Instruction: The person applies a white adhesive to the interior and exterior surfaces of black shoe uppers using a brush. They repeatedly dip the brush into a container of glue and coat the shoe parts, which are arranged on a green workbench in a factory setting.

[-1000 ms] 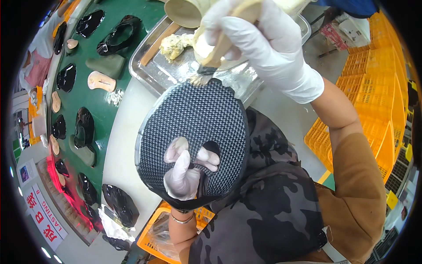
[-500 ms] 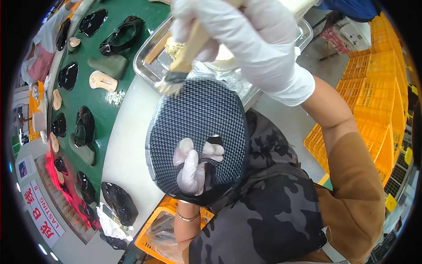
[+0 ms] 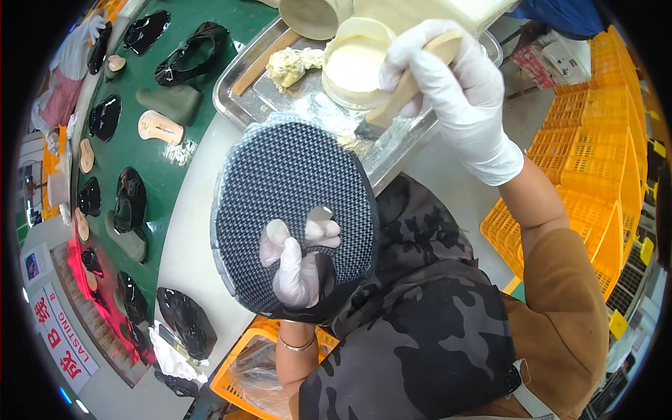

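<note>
My left hand (image 3: 297,276), in a pale thin glove, grips a rounded shoe upper (image 3: 290,168) near its lower end. Its black-and-white checked fabric side faces up, with a black glossy rim showing at the bottom. Through an opening in the piece some of my fingers show. My white-gloved right hand (image 3: 458,91) is closed on the wooden handle of a brush (image 3: 413,82). The pale bristles hang just off the upper's right edge, over the tray's near part. A round tub of creamy white liquid (image 3: 358,64) stands just left of that hand.
The metal tray (image 3: 245,52) also holds a crumpled yellowish lump (image 3: 288,68) and a wooden stick (image 3: 262,64). A green conveyor (image 3: 178,126) at left carries black shoe uppers and insoles. Orange crates (image 3: 581,154) stand right, and an orange basket (image 3: 231,374) below. Another person's hand (image 3: 89,28) shows top left.
My right hand and the brush have moved right, away from the upper's top edge, uncovering the tub. The shoe upper in my left hand has shifted slightly left.
</note>
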Available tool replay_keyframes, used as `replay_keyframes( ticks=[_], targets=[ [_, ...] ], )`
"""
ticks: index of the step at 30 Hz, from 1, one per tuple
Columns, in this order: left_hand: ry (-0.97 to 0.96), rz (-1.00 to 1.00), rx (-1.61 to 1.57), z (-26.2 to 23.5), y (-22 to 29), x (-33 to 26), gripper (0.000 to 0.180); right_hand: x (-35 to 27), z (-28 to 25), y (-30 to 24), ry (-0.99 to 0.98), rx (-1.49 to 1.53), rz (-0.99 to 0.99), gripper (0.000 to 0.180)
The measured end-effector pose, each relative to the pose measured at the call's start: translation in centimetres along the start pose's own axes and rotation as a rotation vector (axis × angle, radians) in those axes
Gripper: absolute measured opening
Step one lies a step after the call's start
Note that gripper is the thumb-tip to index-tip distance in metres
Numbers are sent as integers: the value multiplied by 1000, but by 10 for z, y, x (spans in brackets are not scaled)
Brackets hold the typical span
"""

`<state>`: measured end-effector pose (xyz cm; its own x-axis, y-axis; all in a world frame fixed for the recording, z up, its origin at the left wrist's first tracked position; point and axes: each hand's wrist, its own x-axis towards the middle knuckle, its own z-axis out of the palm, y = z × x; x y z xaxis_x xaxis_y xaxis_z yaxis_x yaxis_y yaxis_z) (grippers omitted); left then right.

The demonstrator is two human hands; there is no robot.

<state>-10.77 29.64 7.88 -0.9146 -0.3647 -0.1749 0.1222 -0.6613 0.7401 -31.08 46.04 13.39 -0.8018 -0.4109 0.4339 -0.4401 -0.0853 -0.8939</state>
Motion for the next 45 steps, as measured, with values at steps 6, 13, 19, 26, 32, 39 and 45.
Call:
replay_keyframes(
  ticks=[6,13,19,26,32,39,45],
  targets=[
    [-56,187,100,2,-5,0,20,19,21,-7,180,321,60,15],
    [66,267,11,-9,-5,7,38,-14,14,-7,128,130,153,15],
    [10,445,151,-1,-17,14,36,4,16,-17,224,383,44,15],
    [-12,712,462,-17,-22,22,46,-8,18,-10,113,183,162,17],
    [-24,945,537,-18,-28,34,35,-6,19,-17,98,264,36,17],
    [-28,732,1063,-10,14,33,45,-11,21,-18,-154,110,29,23],
    [-40,851,1476,-12,16,38,45,-11,23,-33,-3,162,-84,22]
  ],
)
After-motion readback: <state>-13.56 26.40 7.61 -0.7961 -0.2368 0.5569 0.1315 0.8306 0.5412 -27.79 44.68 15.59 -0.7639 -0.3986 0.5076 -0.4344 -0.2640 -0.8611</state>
